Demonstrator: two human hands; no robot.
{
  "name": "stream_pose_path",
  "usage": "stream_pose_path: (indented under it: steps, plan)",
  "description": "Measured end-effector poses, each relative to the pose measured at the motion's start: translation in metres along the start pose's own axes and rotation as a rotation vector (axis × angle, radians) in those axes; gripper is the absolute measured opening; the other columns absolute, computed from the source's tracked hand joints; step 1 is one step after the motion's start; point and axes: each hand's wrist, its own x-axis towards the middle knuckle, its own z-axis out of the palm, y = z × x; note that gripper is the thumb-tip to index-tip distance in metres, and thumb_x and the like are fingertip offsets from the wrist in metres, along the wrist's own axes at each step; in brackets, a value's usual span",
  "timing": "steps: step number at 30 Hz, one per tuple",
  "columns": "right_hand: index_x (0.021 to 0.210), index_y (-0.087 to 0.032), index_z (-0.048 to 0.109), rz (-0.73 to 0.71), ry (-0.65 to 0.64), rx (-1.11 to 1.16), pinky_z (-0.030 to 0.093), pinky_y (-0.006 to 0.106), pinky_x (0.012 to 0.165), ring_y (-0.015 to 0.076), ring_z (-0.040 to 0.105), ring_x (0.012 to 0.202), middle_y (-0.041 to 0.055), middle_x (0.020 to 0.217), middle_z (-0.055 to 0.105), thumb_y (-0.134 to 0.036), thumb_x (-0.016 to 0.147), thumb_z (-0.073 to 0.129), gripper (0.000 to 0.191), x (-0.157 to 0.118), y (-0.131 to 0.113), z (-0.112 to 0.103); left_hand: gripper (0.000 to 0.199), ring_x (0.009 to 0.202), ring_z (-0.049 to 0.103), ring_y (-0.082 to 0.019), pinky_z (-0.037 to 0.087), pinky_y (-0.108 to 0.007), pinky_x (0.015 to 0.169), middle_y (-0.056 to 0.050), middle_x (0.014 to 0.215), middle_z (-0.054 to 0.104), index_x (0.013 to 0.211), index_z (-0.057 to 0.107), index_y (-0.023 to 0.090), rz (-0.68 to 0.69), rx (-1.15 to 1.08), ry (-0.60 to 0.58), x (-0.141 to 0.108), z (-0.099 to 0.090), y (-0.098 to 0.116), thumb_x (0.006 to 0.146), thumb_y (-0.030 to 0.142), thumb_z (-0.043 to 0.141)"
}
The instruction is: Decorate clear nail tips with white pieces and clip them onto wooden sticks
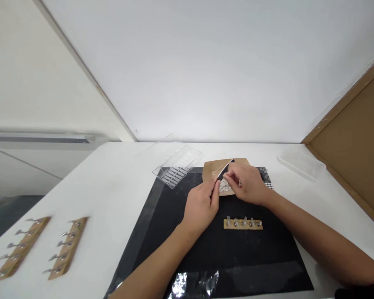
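Observation:
My left hand (pixel 203 203) pinches the lower end of a thin black strip with a pale edge (pixel 226 169), which slants up to the right. Against the same strip, my right hand (pixel 244 182) has thumb and fingers pressed together; anything tiny between them is hidden. Both hands are over a brown paper sheet or tray (pixel 210 167) holding small whitish pieces (pixel 225 187). Nearer to me, a tan strip (pixel 243 224) with several clear upright pieces lies on the black mat (pixel 212 245).
Two wooden strips with metal clips, one at far left (pixel 21 249) and one beside it (pixel 69 248), lie on the white table (pixel 112 178). A clear compartment tray (pixel 177 166) sits behind the mat's left corner. At back right is a translucent lid (pixel 302 164), near a cardboard panel (pixel 355 137).

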Motion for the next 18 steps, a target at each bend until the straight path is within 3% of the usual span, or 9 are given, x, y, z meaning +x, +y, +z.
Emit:
stream_pose_path:
  steps: [3, 7, 10, 14, 18]
  plan:
    - [0.082, -0.023, 0.049, 0.040, 0.049, -0.030, 0.033, 0.031, 0.063, 0.0166, 0.055, 0.065, 0.0004, 0.073, 0.061, -0.033, 0.104, 0.050, 0.024, -0.0002, 0.0005, -0.0015, 0.024, 0.073, 0.076, -0.019, 0.058, -0.027, 0.070, -0.007, 0.087, 0.080, 0.107, 0.072, 0.018, -0.006, -0.001, 0.009, 0.0006, -0.0006, 0.0012, 0.107, 0.025, 0.050]
    - [0.085, -0.023, 0.051, -0.007, -0.014, 0.008, 0.033, 0.031, 0.063, 0.0163, 0.055, 0.065, -0.0005, 0.073, 0.061, -0.035, 0.105, 0.050, 0.024, -0.0005, 0.0000, -0.0012, 0.022, 0.074, 0.077, -0.019, 0.058, -0.027, 0.070, -0.008, 0.090, 0.081, 0.105, 0.072, 0.017, 0.016, -0.002, 0.020, 0.0010, -0.0013, 0.0015, 0.107, 0.024, 0.051]
    - [0.083, -0.023, 0.050, 0.038, 0.047, -0.016, 0.033, 0.031, 0.063, 0.0165, 0.054, 0.065, -0.0003, 0.072, 0.061, -0.035, 0.105, 0.051, 0.025, 0.0001, -0.0003, -0.0017, 0.023, 0.076, 0.077, -0.020, 0.059, -0.028, 0.072, -0.008, 0.092, 0.081, 0.108, 0.073, 0.017, 0.012, -0.003, 0.028, 0.0008, -0.0020, 0.0016, 0.107, 0.025, 0.051]
    - [0.082, -0.023, 0.049, 0.016, -0.015, 0.013, 0.034, 0.031, 0.063, 0.0154, 0.053, 0.063, -0.0014, 0.071, 0.061, -0.034, 0.105, 0.052, 0.025, 0.0005, -0.0002, -0.0056, 0.024, 0.076, 0.077, -0.019, 0.059, -0.028, 0.071, -0.007, 0.091, 0.081, 0.107, 0.073, 0.018, 0.004, -0.009, -0.001, -0.0001, -0.0023, 0.0022, 0.107, 0.027, 0.050]
    - [0.082, -0.023, 0.049, 0.042, 0.063, -0.030, 0.034, 0.031, 0.063, 0.0157, 0.054, 0.063, -0.0003, 0.072, 0.061, -0.034, 0.105, 0.051, 0.025, 0.0017, 0.0009, -0.0084, 0.025, 0.076, 0.077, -0.019, 0.059, -0.027, 0.071, -0.007, 0.089, 0.081, 0.110, 0.073, 0.018, -0.006, -0.010, 0.020, -0.0004, -0.0024, 0.0027, 0.108, 0.028, 0.050]
